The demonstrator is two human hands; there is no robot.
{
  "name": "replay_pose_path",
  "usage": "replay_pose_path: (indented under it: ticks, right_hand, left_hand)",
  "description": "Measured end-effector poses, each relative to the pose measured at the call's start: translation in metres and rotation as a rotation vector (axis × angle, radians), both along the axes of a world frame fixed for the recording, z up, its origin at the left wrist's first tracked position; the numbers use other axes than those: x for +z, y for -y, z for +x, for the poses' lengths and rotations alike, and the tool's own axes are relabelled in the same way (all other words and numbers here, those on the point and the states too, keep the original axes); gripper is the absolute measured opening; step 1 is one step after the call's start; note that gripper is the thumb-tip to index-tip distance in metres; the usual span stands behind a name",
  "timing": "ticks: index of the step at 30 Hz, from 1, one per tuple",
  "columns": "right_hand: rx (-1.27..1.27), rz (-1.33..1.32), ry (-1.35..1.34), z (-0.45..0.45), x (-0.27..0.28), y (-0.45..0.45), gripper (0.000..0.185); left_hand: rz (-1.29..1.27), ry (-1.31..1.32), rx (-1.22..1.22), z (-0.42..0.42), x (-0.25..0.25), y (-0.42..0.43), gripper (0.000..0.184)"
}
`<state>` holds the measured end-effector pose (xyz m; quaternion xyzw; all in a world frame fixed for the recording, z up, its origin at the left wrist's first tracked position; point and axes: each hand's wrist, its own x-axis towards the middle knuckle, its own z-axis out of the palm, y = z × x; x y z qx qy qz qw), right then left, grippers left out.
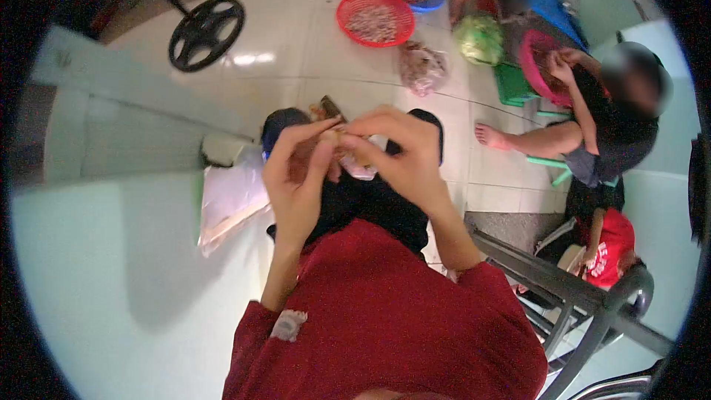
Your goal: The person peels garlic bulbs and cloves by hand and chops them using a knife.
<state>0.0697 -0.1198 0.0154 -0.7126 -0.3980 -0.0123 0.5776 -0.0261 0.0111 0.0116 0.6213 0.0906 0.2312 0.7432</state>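
Observation:
My left hand [298, 167] and my right hand [406, 150] meet in front of my lap, the thumbs and fingertips of both closed in a pinch. Between the fingertips is a small pale piece [337, 135], too small and too covered by fingers to name. Below and behind the hands, a container with brownish and whitish contents shows in part near my knees; the hands hide most of it.
A red basket [406, 28] of small pale pieces and a blue basket [437, 0] stand ahead on the tiles, near a plastic bag [422, 68]. At right, a seated person works over a pink basket [530, 67]. A metal frame [541, 274] stands at my right.

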Motion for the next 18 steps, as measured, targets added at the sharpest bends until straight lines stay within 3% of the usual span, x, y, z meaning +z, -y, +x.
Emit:
replay_pose_path:
  ticks: [4, 11, 18]
  right_hand:
    - [0.044, 0.045, -0.162, 0.002, -0.002, 0.012, 0.013]
    - [-0.021, 0.039, -0.01, 0.0, 0.0, 0.027, 0.01]
    - [-0.013, 0.08, -0.101, -0.005, 0.006, 0.034, 0.011]
  left_hand:
    - [0.087, -0.026, 0.026, 0.004, -0.007, 0.007, 0.019]
    - [0.14, -0.035, 0.053, 0.008, -0.008, 0.018, 0.018]
    - [0.203, 0.027, 0.033, 0.012, -0.007, 0.026, 0.018]
